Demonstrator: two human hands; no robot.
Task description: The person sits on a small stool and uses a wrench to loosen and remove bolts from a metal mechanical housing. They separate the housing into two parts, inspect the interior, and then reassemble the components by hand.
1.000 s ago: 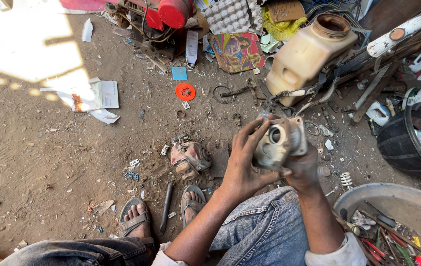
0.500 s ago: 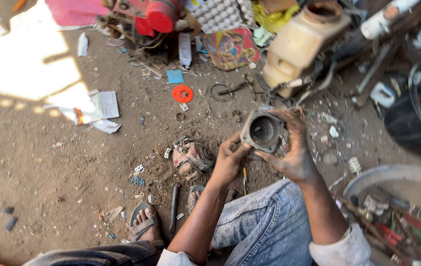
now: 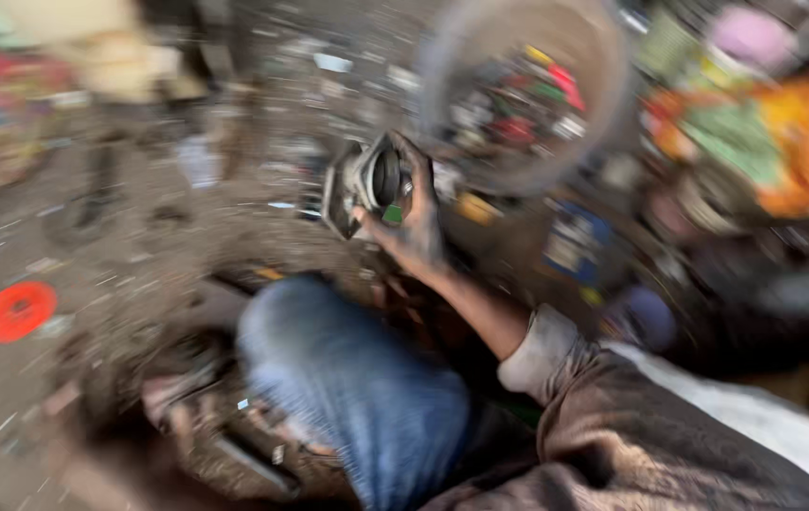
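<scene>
View swung right since the earlier frame, left hand gone from sight, right hand (image 3: 414, 222) grasped the grey metal engine part (image 3: 364, 185), just left of the round basin (image 3: 613, 114), above the denim knee (image 3: 347, 378).

I take the round grey basin (image 3: 603, 123) as my landmark. My right hand (image 3: 414, 222), closed around the metal engine part (image 3: 362, 185), is just below-left of its rim, so on that side I have little room. Right of the basin, blurred colourful clutter (image 3: 783, 151) blocks the way. Far left of the basin, the dirt ground (image 3: 120, 265) is more open, with only a red ring (image 3: 14, 310) and small scraps. My knee in blue jeans (image 3: 347, 378) closes the way below the basin
</scene>
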